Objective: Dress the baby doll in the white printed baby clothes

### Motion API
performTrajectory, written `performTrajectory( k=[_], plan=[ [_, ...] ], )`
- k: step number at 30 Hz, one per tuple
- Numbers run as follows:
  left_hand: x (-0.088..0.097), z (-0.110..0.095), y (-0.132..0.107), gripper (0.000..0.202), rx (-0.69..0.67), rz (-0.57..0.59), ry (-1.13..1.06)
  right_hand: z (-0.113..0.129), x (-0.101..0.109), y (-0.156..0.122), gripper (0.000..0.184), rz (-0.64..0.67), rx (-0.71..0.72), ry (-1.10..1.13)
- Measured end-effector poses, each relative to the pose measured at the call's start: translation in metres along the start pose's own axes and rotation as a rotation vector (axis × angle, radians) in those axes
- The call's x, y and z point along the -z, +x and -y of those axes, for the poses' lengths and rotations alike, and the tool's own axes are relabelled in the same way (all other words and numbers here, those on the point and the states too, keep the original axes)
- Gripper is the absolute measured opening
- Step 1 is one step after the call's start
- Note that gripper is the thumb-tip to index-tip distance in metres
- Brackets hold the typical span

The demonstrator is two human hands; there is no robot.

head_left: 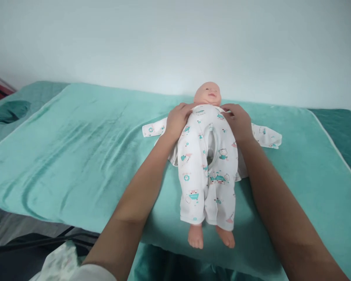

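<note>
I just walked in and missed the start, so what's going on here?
A baby doll lies face up on a green blanket. A person's left hand and right hand rest at either side of the printed white pants, near their top edge, which is up over the doll's chest. Printed sleeves spread out to both sides, and bare feet show below the pant legs.

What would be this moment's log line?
left hand: at pants top; right hand: at pants top; doll: face up on sheet
</note>
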State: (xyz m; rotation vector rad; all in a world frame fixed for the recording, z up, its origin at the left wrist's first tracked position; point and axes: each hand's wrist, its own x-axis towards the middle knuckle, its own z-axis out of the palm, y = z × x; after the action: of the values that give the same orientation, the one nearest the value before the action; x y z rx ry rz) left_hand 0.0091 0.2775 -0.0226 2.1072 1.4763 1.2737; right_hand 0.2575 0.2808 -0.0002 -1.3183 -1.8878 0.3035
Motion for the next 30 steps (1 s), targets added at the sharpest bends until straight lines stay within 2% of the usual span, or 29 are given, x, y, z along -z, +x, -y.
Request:
performTrajectory(
  k=[3, 8, 14, 17, 19, 22, 24, 27, 30],
  plan=[
    [0.004, -0.004, -0.009, 0.043, 0.026, 0.048, 0.086, 0.003, 0.003, -0.010, 0.034, 0.067, 0.085, -0.018],
    [0.009, -0.006, -0.025, 0.048, 0.018, 0.053, 0.080, 0.001, 0.010, -0.021, 0.037, 0.116, 0.108, 0.036],
    [0.017, -0.009, -0.055, 0.052, 0.002, 0.058, 0.074, 0.009, 0.014, -0.048, 0.032, -0.029, 0.077, 0.164],
    [0.022, -0.012, -0.070, 0.048, -0.044, 0.045, 0.010, 0.012, 0.015, -0.062, 0.025, -0.125, -0.022, 0.148],
    [0.025, -0.017, -0.077, 0.044, -0.082, 0.038, -0.007, 0.013, 0.018, -0.069, 0.021, -0.133, -0.149, 0.118],
    [0.029, -0.029, -0.082, 0.038, -0.111, -0.001, 0.079, 0.015, 0.025, -0.077, 0.025, 0.005, -0.345, 0.072],
    [0.031, -0.040, -0.084, 0.034, -0.102, -0.026, 0.129, 0.017, 0.029, -0.079, 0.029, 0.115, -0.409, 0.131],
    [0.032, -0.054, -0.085, 0.031, -0.022, -0.021, 0.017, 0.023, 0.032, -0.079, 0.031, 0.170, -0.490, 0.381],
    [0.032, -0.063, -0.087, 0.025, 0.167, -0.027, -0.149, 0.035, 0.033, -0.079, 0.033, 0.139, -0.607, 0.602]
  ],
)
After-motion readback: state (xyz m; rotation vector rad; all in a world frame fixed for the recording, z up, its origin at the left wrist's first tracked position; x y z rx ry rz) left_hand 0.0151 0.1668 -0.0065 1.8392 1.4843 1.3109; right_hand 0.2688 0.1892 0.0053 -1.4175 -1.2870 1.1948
